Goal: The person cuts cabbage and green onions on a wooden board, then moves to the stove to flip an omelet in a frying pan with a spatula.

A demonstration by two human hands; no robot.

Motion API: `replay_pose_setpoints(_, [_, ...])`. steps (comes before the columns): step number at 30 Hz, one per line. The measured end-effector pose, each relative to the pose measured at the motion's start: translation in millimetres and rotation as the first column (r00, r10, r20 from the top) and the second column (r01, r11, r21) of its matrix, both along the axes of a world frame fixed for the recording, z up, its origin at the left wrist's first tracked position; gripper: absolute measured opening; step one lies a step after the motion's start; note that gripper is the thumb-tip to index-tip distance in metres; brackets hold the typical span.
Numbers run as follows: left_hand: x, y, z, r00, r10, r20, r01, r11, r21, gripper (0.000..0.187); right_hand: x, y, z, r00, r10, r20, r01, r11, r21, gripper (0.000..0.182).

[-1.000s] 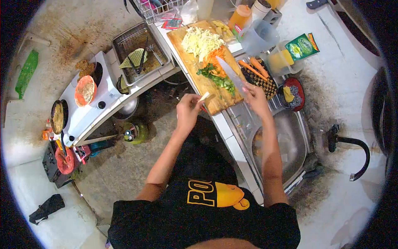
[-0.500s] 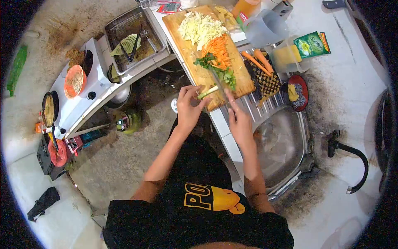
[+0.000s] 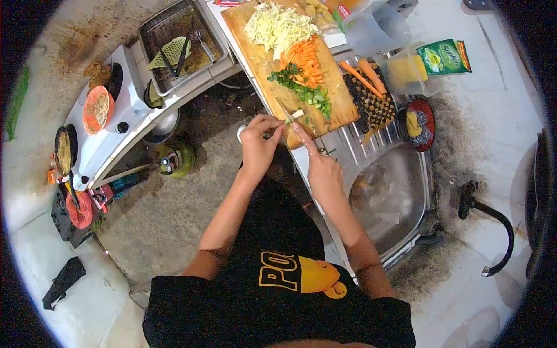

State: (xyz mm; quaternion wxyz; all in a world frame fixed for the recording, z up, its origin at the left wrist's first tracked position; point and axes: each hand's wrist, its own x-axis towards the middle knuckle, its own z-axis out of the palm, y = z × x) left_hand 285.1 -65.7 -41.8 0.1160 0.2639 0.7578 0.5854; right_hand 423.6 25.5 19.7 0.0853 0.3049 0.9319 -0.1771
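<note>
My left hand (image 3: 259, 146) is closed, its fingertips pinching a short pale-green spring onion stalk (image 3: 296, 115) at the near end of the wooden cutting board (image 3: 342, 107). My right hand (image 3: 322, 174) grips a knife, index finger stretched along its back; the blade (image 3: 284, 107) lies across the stalk close to my left fingertips. Most of the knife's handle is hidden by my palm. Beyond the hands, chopped green pieces (image 3: 313, 98) lie beside carrot strips (image 3: 303, 61) and a pile of shredded cabbage (image 3: 277, 26).
Right of the board, two carrots (image 3: 371, 75) lie by a dark checkered piece (image 3: 380, 113) on the drainboard above the sink (image 3: 389, 197). Plastic containers (image 3: 377, 29) and a green pouch (image 3: 444, 57) stand behind. Left are a utensil tray (image 3: 165, 87) and a stove (image 3: 136, 110).
The knife has moved left and nearer along the stalk, toward my left fingertips. My right hand has shifted left with it. The whole view has shifted slightly.
</note>
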Motion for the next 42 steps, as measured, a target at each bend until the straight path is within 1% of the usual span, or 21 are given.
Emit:
replay_pose_setpoints(2, [0,0,4,0.998,-0.022,-0.062,0.022,1.0,-0.006,0.013,-5,1,-9,1.0,0.007,-0.018,-0.006,1.0,0.023,0.086])
replay_pose_setpoints(5, [2,-2,14,1.0,-0.024,-0.02,0.024,1.0,0.01,0.013,-5,2,-16,0.998,0.007,-0.063,-0.006,1.0,0.023,0.086])
replay_pose_setpoints(7, [6,-5,16,1.0,-0.001,0.023,0.002,0.998,-0.062,0.012,-5,5,-12,0.996,-0.003,-0.088,0.003,1.0,0.001,0.084])
replay_pose_setpoints(9, [11,-13,23,0.998,0.029,0.06,-0.029,1.0,0.007,0.014,-6,8,-6,0.987,-0.066,-0.144,0.037,0.981,-0.193,0.07])
replay_pose_setpoints(10, [11,-13,27,0.993,0.059,0.106,-0.067,0.995,0.074,0.016,-4,11,-1,0.985,-0.073,-0.157,0.043,0.982,-0.185,0.07])
replay_pose_setpoints(12, [6,-5,30,0.993,0.08,0.083,-0.091,0.986,0.14,0.017,1,18,6,0.962,-0.105,-0.251,-0.002,0.921,-0.39,0.067])
replay_pose_setpoints(13, [2,-3,35,0.991,0.114,0.077,-0.127,0.973,0.193,0.019,4,20,10,0.96,-0.105,-0.261,-0.004,0.922,-0.388,0.067])
replay_pose_setpoints(14, [3,-1,40,0.991,0.104,-0.08,-0.098,0.992,0.084,0.019,10,20,12,0.912,-0.189,-0.365,-0.004,0.884,-0.468,0.066])
replay_pose_setpoints(15, [4,10,36,0.994,0.095,-0.051,-0.087,0.986,0.141,0.019,15,19,15,0.847,-0.277,-0.453,-0.015,0.84,-0.543,0.065])
replay_pose_setpoints(16, [3,20,31,0.982,0.072,-0.175,-0.054,0.993,0.105,0.019,19,19,25,0.812,-0.337,-0.476,-0.021,0.799,-0.601,0.063])
replay_pose_setpoints(17, [1,27,25,0.955,0.039,-0.294,-0.021,0.998,0.067,0.019,24,19,20,0.809,-0.344,-0.477,-0.016,0.798,-0.603,0.063])
replay_pose_setpoints(19, [0,34,10,0.942,0.013,-0.335,0.006,0.998,0.056,0.02,34,19,8,0.732,-0.308,-0.608,0.037,0.909,-0.416,0.068])
replay_pose_setpoints(20, [0,37,2,0.927,-0.004,-0.375,0.022,0.999,0.044,0.02,40,16,2,0.731,-0.312,-0.607,0.044,0.909,-0.414,0.068])
replay_pose_setpoints(22, [0,38,6,0.921,0.001,-0.39,0.02,0.999,0.048,0.02,48,6,-3,0.768,-0.431,-0.474,0.119,0.823,-0.556,0.065])
replay_pose_setpoints(24, [0,35,8,0.916,0.0,-0.401,0.017,0.999,0.04,0.019,52,-1,-12,0.773,-0.436,-0.461,0.128,0.819,-0.559,0.064])
replay_pose_setpoints(26, [-3,33,9,0.852,-0.076,-0.517,0.032,0.995,-0.093,0.018,55,-6,-18,0.77,-0.441,-0.462,0.14,0.822,-0.552,0.063])
replay_pose_setpoints(30, [0,25,13,0.834,-0.147,-0.531,0.072,0.985,-0.159,0.024,51,-13,-11,0.774,-0.488,-0.403,0.201,0.793,-0.575,0.063])
replay_pose_setpoints(33, [3,22,19,0.833,-0.162,-0.53,0.071,0.98,-0.187,0.03,49,-16,-11,0.824,-0.445,-0.351,0.227,0.826,-0.515,0.064])
replay_pose_setpoints(36, [1,17,14,0.843,-0.244,-0.48,0.151,0.963,-0.225,0.035,46,-21,-15,0.836,-0.384,-0.391,0.21,0.884,-0.419,0.065])
replay_pose_setpoints(38, [2,15,17,0.861,-0.272,-0.43,0.215,0.96,-0.177,0.038,42,-22,-10,0.876,-0.364,-0.315,0.247,0.902,-0.354,0.066])
replay_pose_setpoints(42, [1,12,20,0.883,-0.265,-0.387,0.233,0.964,-0.128,0.042,41,-22,-12,0.879,-0.364,-0.309,0.255,0.905,-0.341,0.067])
